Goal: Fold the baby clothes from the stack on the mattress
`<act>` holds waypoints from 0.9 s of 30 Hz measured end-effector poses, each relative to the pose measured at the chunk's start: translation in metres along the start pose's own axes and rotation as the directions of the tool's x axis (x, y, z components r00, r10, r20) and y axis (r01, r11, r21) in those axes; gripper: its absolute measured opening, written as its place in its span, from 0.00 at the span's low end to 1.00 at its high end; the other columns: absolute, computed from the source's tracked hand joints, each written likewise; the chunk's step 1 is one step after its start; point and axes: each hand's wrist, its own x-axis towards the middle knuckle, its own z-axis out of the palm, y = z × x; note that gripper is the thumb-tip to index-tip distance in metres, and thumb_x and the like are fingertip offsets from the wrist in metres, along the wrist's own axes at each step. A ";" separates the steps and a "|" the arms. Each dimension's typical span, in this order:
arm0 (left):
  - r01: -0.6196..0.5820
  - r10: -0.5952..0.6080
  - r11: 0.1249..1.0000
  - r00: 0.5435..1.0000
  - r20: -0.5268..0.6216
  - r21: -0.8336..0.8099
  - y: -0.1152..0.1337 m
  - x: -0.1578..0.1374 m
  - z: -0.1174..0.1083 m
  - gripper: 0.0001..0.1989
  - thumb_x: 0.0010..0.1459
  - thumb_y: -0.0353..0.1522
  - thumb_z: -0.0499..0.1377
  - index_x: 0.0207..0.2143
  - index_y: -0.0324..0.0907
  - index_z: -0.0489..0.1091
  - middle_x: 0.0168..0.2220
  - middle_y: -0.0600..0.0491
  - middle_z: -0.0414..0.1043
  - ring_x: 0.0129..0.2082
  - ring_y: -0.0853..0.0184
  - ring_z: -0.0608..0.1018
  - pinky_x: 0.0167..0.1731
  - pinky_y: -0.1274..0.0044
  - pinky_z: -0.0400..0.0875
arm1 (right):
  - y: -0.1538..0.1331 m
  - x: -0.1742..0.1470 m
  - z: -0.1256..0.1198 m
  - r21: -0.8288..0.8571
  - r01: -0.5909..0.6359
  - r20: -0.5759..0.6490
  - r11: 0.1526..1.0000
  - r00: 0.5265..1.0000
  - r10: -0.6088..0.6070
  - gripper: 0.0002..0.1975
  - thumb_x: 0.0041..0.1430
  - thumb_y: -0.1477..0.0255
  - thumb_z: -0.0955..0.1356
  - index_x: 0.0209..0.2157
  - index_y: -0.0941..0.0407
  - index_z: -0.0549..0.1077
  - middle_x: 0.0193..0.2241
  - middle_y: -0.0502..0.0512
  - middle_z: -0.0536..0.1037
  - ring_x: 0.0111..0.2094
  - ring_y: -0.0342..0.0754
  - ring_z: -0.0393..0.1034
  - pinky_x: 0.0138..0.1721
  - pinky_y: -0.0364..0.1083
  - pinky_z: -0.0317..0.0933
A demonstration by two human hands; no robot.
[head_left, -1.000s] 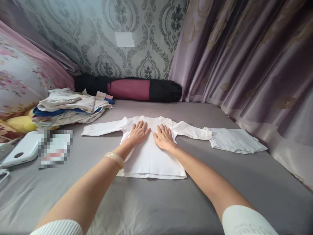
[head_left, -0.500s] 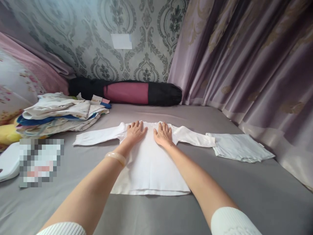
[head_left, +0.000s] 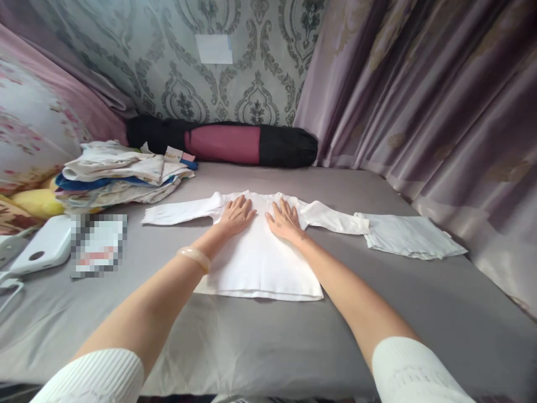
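A white long-sleeved shirt [head_left: 262,268] lies spread on the grey bed sheet [head_left: 268,341], its sleeves stretched out to both sides and its hem toward me. My left hand [head_left: 237,215] rests on the upper left of the chest, palm down, fingers spread. On the upper right of the chest, my right hand [head_left: 285,219] lies flat with its fingers apart. Neither hand grips the cloth. A pale bangle [head_left: 194,259] circles my left wrist. The tip of the right sleeve meets a folded light-grey garment [head_left: 411,235].
A pile of folded clothes [head_left: 126,173] sits at the back left. Nearer are a white device [head_left: 46,243] and a blurred-out flat item [head_left: 99,246]. A black and maroon roll bag [head_left: 222,144] lies along the wall; purple curtains [head_left: 398,84] hang at right.
The camera view has tilted down, so the scene sits higher and more of the bed's near edge shows. Both hands have slid slightly toward me on the shirt, still flat.
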 end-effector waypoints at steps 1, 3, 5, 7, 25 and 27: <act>-0.037 0.037 0.999 0.999 0.008 0.001 -0.001 -0.009 0.000 0.25 0.68 0.43 0.41 0.62 0.41 0.56 0.65 0.40 0.55 0.65 0.56 0.58 0.61 0.62 0.50 | -0.001 -0.008 0.000 0.001 0.028 0.011 1.000 1.000 -0.028 0.33 0.69 0.57 0.51 0.68 0.60 0.49 0.70 0.66 0.41 0.70 0.58 0.34 0.66 0.59 0.29; -0.107 0.107 0.994 0.994 0.023 0.002 -0.001 -0.028 -0.002 0.26 0.69 0.42 0.41 0.64 0.42 0.54 0.66 0.41 0.54 0.66 0.57 0.55 0.63 0.62 0.48 | -0.003 -0.024 0.000 0.005 0.079 0.024 0.997 0.997 -0.079 0.33 0.69 0.56 0.51 0.68 0.59 0.49 0.70 0.65 0.41 0.70 0.58 0.34 0.65 0.60 0.29; -0.150 0.150 0.989 0.987 0.053 -0.001 0.000 -0.049 -0.004 0.27 0.69 0.43 0.40 0.65 0.41 0.53 0.67 0.41 0.53 0.67 0.57 0.53 0.64 0.61 0.46 | -0.007 -0.042 0.000 0.008 0.120 0.041 0.993 0.992 -0.121 0.33 0.69 0.56 0.50 0.68 0.58 0.49 0.70 0.65 0.41 0.70 0.58 0.33 0.65 0.61 0.28; -0.170 0.171 0.985 0.982 0.085 -0.014 0.003 -0.070 -0.007 0.29 0.69 0.44 0.40 0.66 0.40 0.52 0.67 0.40 0.52 0.68 0.55 0.52 0.64 0.60 0.45 | -0.011 -0.058 0.001 0.015 0.154 0.063 0.988 0.986 -0.154 0.34 0.69 0.55 0.50 0.69 0.58 0.47 0.70 0.64 0.41 0.70 0.58 0.32 0.65 0.61 0.26; -0.229 0.248 0.966 0.949 0.193 -0.117 0.021 -0.174 -0.036 0.32 0.68 0.50 0.36 0.68 0.47 0.52 0.70 0.50 0.47 0.69 0.60 0.50 0.66 0.64 0.44 | -0.035 -0.164 -0.011 0.123 0.422 0.135 0.898 0.890 -0.436 0.31 0.70 0.59 0.51 0.68 0.58 0.51 0.70 0.60 0.43 0.70 0.55 0.33 0.68 0.57 0.29; -0.195 0.213 0.974 0.960 0.181 -0.112 0.012 -0.172 -0.034 0.31 0.68 0.49 0.37 0.67 0.47 0.53 0.70 0.50 0.48 0.69 0.59 0.50 0.66 0.63 0.44 | -0.029 -0.165 -0.014 0.145 0.404 0.147 0.903 0.894 -0.424 0.31 0.70 0.58 0.49 0.68 0.58 0.51 0.70 0.60 0.44 0.70 0.53 0.34 0.68 0.56 0.29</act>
